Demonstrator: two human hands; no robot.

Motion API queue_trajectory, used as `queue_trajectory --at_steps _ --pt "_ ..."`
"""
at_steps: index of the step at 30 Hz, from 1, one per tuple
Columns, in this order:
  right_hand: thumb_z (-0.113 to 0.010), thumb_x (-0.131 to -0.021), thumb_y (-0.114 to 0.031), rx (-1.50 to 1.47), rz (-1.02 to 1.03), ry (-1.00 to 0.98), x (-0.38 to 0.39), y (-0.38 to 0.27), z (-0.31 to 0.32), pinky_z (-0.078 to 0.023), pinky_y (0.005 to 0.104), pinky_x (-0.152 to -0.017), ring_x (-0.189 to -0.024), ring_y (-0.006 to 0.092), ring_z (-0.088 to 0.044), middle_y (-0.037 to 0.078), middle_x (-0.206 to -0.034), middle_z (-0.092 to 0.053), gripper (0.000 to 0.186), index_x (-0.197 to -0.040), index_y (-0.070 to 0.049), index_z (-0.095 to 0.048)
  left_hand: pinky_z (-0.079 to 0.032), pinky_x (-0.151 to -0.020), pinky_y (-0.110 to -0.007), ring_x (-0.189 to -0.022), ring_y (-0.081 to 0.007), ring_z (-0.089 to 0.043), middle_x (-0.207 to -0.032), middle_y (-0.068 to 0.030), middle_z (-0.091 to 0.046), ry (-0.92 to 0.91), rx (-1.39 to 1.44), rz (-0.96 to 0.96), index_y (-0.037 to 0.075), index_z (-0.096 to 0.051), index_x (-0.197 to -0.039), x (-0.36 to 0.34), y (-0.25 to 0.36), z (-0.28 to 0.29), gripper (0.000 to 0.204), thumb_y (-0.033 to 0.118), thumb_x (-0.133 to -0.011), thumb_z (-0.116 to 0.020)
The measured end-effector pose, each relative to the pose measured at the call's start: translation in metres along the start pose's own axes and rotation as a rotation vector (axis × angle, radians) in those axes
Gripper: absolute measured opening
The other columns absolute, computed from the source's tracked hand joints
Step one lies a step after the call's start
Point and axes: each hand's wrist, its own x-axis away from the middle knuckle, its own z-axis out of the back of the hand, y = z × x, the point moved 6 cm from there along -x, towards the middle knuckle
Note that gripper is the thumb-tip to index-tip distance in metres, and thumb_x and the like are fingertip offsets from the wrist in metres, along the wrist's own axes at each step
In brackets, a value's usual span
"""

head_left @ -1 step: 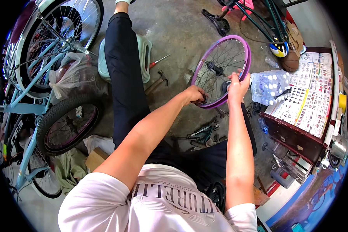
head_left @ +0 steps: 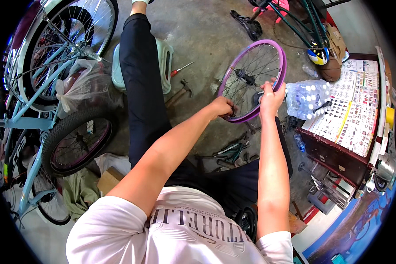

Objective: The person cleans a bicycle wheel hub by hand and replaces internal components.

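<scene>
A purple bicycle wheel rim [head_left: 236, 58], laced with dark spokes to a black hub [head_left: 246, 78], stands tilted in front of me with no tyre on it. My right hand [head_left: 272, 97] is closed around the right side of the rim, thumb over its edge. At the rim's near-left edge, my left hand [head_left: 223, 107] has its fingers curled together beside the spokes. Something small and dark shows at those fingertips, but its kind is too small to tell.
Pliers and other tools [head_left: 233, 152] lie below the wheel. A hammer [head_left: 180, 93] and a red-handled screwdriver [head_left: 181, 69] lie left, near a pale green stool [head_left: 164, 66]. Packed water bottles [head_left: 304, 100] stand right, beside a parts-chart table [head_left: 347, 110]. Bicycles and a fat tyre [head_left: 59, 165] fill the left.
</scene>
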Motion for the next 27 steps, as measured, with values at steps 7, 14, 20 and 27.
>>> queue_trajectory --at_steps 7,14,20,27 --pt "-0.062 -0.094 -0.007 0.028 0.030 -0.013 -0.004 -0.008 -0.008 -0.040 0.0272 -0.050 -0.058 0.0105 -0.053 0.006 -0.083 -0.064 0.026 -0.118 0.000 -0.055 -0.050 -0.065 -0.032 -0.078 -0.0156 -0.067 -0.088 -0.0081 -0.071 0.120 0.160 0.069 -0.004 -0.071 -0.109 0.013 -0.008 -0.002 0.028 -0.001 -0.082 -0.067" --pt "-0.063 -0.093 -0.008 -0.015 -0.003 0.008 -0.005 -0.009 -0.005 -0.035 0.0261 -0.040 -0.046 0.0086 -0.046 0.005 -0.081 -0.064 0.028 -0.119 -0.002 -0.056 -0.033 -0.049 -0.030 -0.056 -0.0096 -0.047 -0.076 0.0001 -0.061 -0.159 0.426 0.107 0.004 -0.069 -0.107 0.016 0.003 -0.013 0.023 0.014 -0.087 -0.070" --pt "-0.063 -0.093 -0.007 -0.023 -0.005 0.012 -0.002 -0.003 -0.001 -0.033 0.0259 -0.038 -0.046 0.0084 -0.046 0.005 -0.081 -0.063 0.028 -0.119 -0.003 -0.055 -0.031 -0.047 -0.032 -0.052 -0.0127 -0.045 -0.068 -0.0021 -0.057 0.047 0.004 0.079 0.001 -0.069 -0.091 0.011 0.022 -0.018 0.021 0.019 -0.081 -0.075" --pt "-0.064 -0.093 -0.008 -0.010 0.022 0.014 -0.004 -0.001 0.001 -0.034 0.0257 -0.040 -0.051 0.0086 -0.049 0.006 -0.083 -0.064 0.027 -0.118 -0.003 -0.056 -0.052 -0.059 -0.037 -0.060 -0.0229 -0.064 -0.076 -0.0119 -0.071 0.146 -0.205 0.121 -0.001 -0.075 -0.093 0.003 0.015 -0.009 0.022 0.016 -0.080 -0.071"
